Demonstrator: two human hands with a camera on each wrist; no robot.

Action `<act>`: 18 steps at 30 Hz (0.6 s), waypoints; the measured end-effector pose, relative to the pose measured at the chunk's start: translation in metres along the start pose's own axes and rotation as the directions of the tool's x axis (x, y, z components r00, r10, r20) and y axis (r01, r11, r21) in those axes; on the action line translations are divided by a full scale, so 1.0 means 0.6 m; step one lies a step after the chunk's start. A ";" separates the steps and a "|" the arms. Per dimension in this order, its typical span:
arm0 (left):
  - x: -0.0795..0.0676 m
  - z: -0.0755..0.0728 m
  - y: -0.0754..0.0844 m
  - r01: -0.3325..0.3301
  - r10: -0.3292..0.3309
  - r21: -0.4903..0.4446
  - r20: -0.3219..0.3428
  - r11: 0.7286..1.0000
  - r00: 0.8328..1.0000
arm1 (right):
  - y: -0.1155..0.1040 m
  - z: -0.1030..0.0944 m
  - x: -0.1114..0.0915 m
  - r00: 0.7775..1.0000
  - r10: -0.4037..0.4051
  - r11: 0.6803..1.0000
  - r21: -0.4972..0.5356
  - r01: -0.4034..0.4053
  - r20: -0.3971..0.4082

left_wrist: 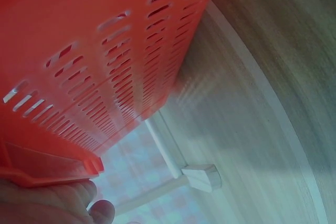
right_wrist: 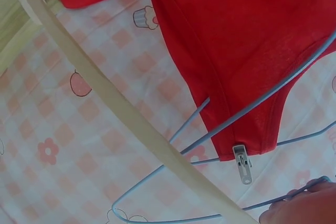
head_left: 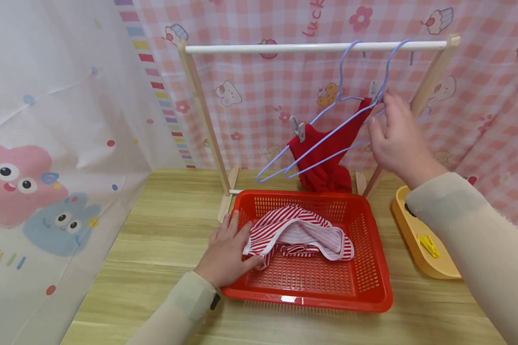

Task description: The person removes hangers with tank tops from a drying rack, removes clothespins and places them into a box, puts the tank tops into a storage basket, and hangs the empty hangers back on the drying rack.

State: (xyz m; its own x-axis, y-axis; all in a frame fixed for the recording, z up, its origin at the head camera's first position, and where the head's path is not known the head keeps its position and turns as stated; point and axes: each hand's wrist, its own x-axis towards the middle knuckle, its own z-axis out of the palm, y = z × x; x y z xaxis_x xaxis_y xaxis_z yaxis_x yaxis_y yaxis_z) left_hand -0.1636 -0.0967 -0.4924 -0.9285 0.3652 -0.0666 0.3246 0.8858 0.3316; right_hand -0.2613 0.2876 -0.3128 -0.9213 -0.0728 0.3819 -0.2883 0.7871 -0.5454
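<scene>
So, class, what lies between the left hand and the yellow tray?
The head view shows the red basket, holding striped cloth, then a strip of table between left hand and yellow tray.

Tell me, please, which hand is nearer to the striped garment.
Left. The left hand is at the red basket's rim, beside the striped garment; the right hand is farther off, up holding a purple hanger.

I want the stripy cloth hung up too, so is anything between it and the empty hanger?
Just the basket's back rim: the stripy cloth lies inside, and the empty hanger, held by the right hand, is higher up beyond it. Above the rim, I see nothing blocking the way. The red cloth hangs behind that hanger.
</scene>
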 end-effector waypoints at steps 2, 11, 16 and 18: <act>-0.001 0.000 0.000 -0.001 0.001 0.001 0.001 1.000 1.000 | 0.001 0.001 -0.004 1.000 -0.002 1.000 -0.001 0.002 0.001; -0.001 0.000 0.000 -0.004 0.004 -0.009 -0.002 1.000 1.000 | 0.007 0.006 -0.024 1.000 -0.019 1.000 0.015 0.019 -0.004; -0.001 0.000 0.001 0.001 -0.001 -0.014 0.003 1.000 1.000 | 0.009 0.013 -0.047 1.000 -0.021 0.999 0.035 0.021 0.000; -0.001 0.000 0.001 0.001 -0.001 -0.013 0.004 1.000 1.000 | 0.011 0.019 -0.060 0.999 -0.027 0.999 0.025 0.028 -0.019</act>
State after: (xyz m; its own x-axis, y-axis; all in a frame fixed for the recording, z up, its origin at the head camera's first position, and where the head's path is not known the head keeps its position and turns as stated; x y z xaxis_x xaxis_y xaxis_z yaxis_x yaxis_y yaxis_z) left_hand -0.1628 -0.0963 -0.4922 -0.9282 0.3654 -0.0706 0.3211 0.8823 0.3441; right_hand -0.2332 0.2886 -0.3386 -0.9080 -0.0829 0.4106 -0.3203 0.7692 -0.5530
